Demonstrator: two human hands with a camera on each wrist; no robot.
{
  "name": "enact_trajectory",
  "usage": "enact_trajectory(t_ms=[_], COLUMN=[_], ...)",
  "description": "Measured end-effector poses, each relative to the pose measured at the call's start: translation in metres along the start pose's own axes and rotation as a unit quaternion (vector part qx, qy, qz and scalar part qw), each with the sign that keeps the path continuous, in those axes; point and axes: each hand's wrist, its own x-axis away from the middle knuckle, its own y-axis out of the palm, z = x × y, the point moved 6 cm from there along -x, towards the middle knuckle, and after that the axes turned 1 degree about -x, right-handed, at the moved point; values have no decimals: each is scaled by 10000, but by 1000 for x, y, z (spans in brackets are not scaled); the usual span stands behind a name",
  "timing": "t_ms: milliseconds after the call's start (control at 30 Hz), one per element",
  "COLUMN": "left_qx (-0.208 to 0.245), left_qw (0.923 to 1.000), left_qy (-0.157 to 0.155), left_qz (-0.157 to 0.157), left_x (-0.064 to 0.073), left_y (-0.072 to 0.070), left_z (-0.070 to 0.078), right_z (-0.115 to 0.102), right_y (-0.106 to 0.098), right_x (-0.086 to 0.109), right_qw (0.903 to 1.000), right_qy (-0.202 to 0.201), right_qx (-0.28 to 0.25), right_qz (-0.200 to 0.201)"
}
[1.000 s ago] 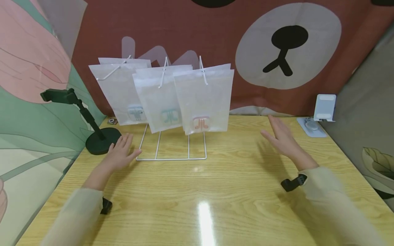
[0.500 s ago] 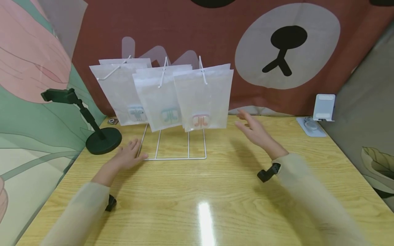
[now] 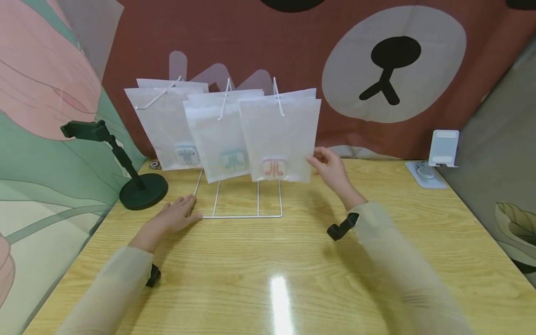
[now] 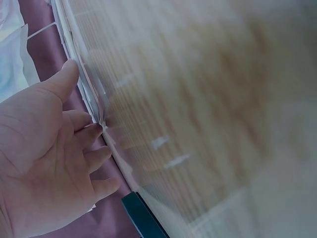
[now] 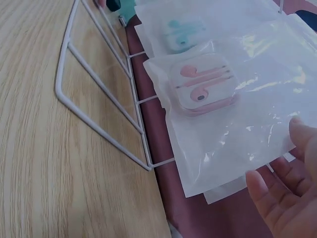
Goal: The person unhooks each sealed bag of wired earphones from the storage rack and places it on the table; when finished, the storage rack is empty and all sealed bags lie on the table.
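Three translucent white bags hang on the hooks of a white wire rack [image 3: 238, 217]. The right bag [image 3: 279, 128] holds a clear case of pink earphones [image 5: 204, 82]. A blue-green case shows in the middle bag [image 3: 215, 130] and a bluish one in the left bag [image 3: 163, 125]. My right hand [image 3: 332, 172] is at the right bag's side edge, thumb in front and fingers curled behind, lightly pinching it. My left hand [image 3: 173, 216] rests with relaxed, extended fingers at the rack's left front corner, which it partly hides. The left wrist view is blurred around the fingertips.
A black phone stand [image 3: 142, 190] stands at the left, close to my left hand. The small metal-and-dark item [image 3: 155, 165] behind it is indistinct. A light blue phone holder [image 3: 431, 172] stands at the back right. A printed cloth [image 3: 360, 135] hangs behind the wooden table [image 3: 234, 274].
My right hand has moved left to the right bag's edge and its fingers have closed around it. My left hand has slid slightly right and down onto the rack's corner.
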Motion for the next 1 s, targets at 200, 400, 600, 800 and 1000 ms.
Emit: enact_trajectory(t_ms=[200,400,600,800,1000], left_qx=[-127,-127,-129,-84,-86], left_qw=[9999,9999,9999,9999,9999], left_qy=[-42,-65,-82,-92,-54], left_qz=[-60,-92,-58,-55,2], left_x=[-2,-2,-3,-2,-3], left_y=[2,2,3,2,2], left_z=[-1,-3,-3,-2,-3], right_z=[4,2,0,-18,-38], right_y=[5,7,1,-4,-9], right_x=[0,2,7,22,40], right_qw=[9965,9933,9931,9917,9935], right_qy=[51,-74,-177,-164,-228], right_qx=[-835,-1152,-1061,-1086,-871], right_qz=[17,52,467,661,703])
